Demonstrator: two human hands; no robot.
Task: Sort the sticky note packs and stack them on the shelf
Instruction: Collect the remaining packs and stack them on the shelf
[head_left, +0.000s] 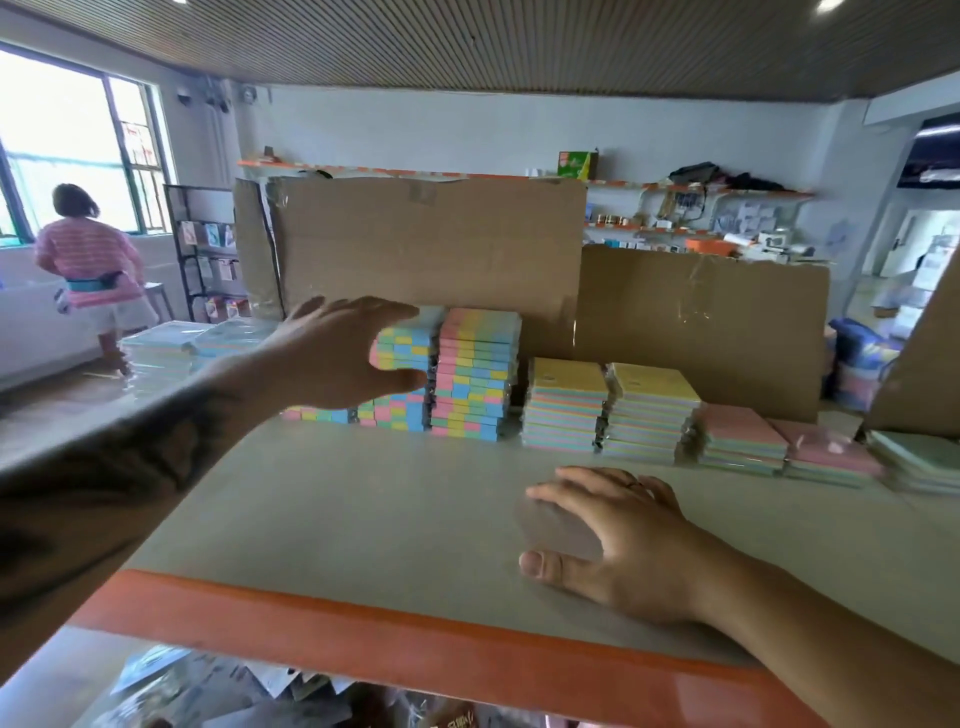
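My left hand (337, 353) grips several checkered pastel sticky note packs (408, 340), thumb beneath and fingers on top, held above a lower stack of the same kind (395, 411). A tall stack of these packs (475, 374) stands right beside them, and a single low layer (317, 414) lies to the left. Two yellow-topped stacks (566, 405) (649, 410) and two pink-topped stacks (743, 441) (826, 454) continue to the right along the grey shelf (337, 509). My right hand (618, 535) rests on the shelf near its orange front edge; a blurred translucent patch shows under its fingers.
Cardboard sheets (431, 244) stand behind the stacks. Blue-topped pack stacks (161, 348) sit at the far left, greenish packs (919, 457) at the far right. A person in a pink striped top (88, 260) stands by the window. Wrapped goods lie below the shelf (234, 691).
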